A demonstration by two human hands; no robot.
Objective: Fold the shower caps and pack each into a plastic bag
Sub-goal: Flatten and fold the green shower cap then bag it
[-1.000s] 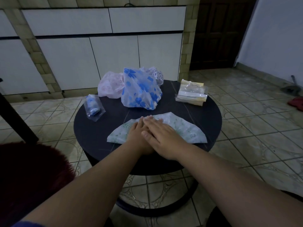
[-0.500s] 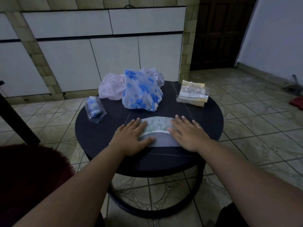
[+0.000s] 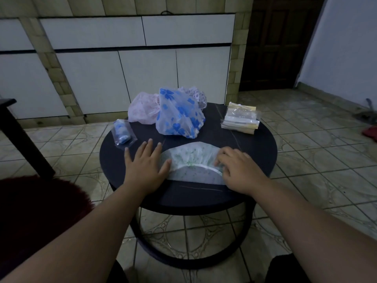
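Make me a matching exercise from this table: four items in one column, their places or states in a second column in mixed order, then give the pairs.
Items
1. green-print shower cap
2. blue-flower shower cap
3. bagged blue cap
4. stack of plastic bags

Places or states
A. far right of the table
B. pressed flat between the left hand and right hand
C. left edge, already packed
D. puffed up, unfolded, at the back centre

Pairs: 1-B, 2-D, 3-C, 4-A

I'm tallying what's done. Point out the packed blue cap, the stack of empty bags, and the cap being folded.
packed blue cap (image 3: 122, 132), head view, on the rolled cap inside its bag.
stack of empty bags (image 3: 240, 121), head view, top bag's middle.
cap being folded (image 3: 192, 158), head view, between the hands.
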